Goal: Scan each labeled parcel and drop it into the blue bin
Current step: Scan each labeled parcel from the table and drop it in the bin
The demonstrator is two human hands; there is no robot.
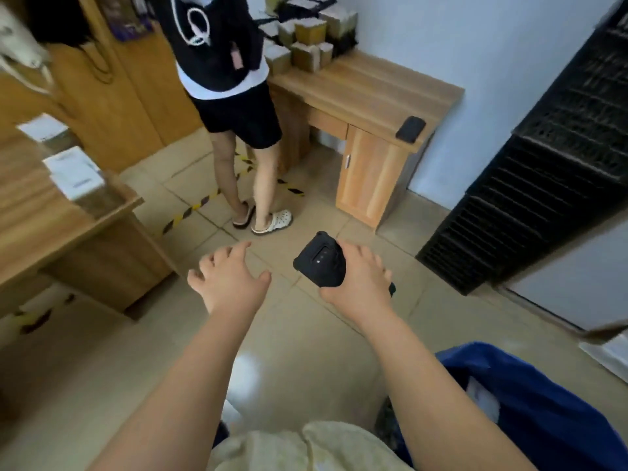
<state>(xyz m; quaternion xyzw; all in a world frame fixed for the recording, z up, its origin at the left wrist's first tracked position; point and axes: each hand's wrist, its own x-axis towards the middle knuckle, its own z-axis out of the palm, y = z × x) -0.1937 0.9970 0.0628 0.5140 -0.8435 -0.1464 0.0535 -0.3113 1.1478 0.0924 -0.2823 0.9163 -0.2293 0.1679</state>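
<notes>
Over the tiled floor point(136, 368), mid-view: both hands are out in front, forearms stretched forward and roughly parallel.

Left hand point(231, 277): palm down, fingers straight and spread, holding nothing.

Right hand point(360, 280): just beside the left but not touching it, fingers wrapped round a black scanner point(321, 260). The scanner's head points forward and slightly left, away from the body and at no label.

Judgement: this is the reach for the next item, with nothing in hand to scan yet.

The nearest labeled parcels point(76, 175) sit on the worktop point(34, 215) at left, white labels facing up, well apart from the hands. The blue bin point(543, 419) is at lower right, close under the right forearm. Something pale shows inside it; I cannot tell what.

How to do it well:
- Take one parcel with the free left hand, gripping the sides so the label stays uncovered.
- Bring it in front of the scanner with the label flat and square to the scanner's head.
- Hold both steady until the read registers.
- Only then carry it across to the right and let go directly above the bin opening.

Further out, a second worktop point(367, 86) carries more stacked boxes point(306, 39). A person point(231, 62) stands between the two worktops, so the reach is best kept low and to the left.
</notes>
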